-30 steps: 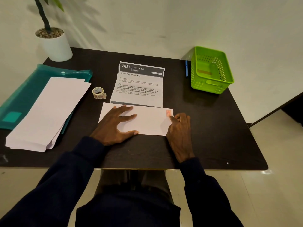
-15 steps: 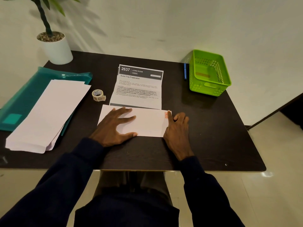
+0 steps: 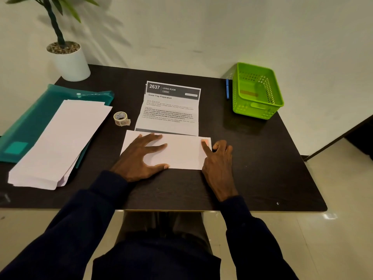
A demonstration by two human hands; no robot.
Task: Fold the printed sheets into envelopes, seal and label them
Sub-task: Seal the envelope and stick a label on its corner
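White envelope (image 3: 181,156) flat in the middle of the frame on the dark counter (image 3: 262,158), left hand (image 3: 141,157) spread flat on it, right hand (image 3: 219,160) at its right end, one straight finger pressing the pink sticker (image 3: 205,140) (other fingers curled, holding nothing), printed sheet (image 3: 169,110) just above.

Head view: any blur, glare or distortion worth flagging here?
Head view: wide-angle bowing along the table edges; plant leaves blurred, their shadow diffuse on the wall; printed sheet heading legible, fine text soft; small glare on the floor by the table's near right corner.
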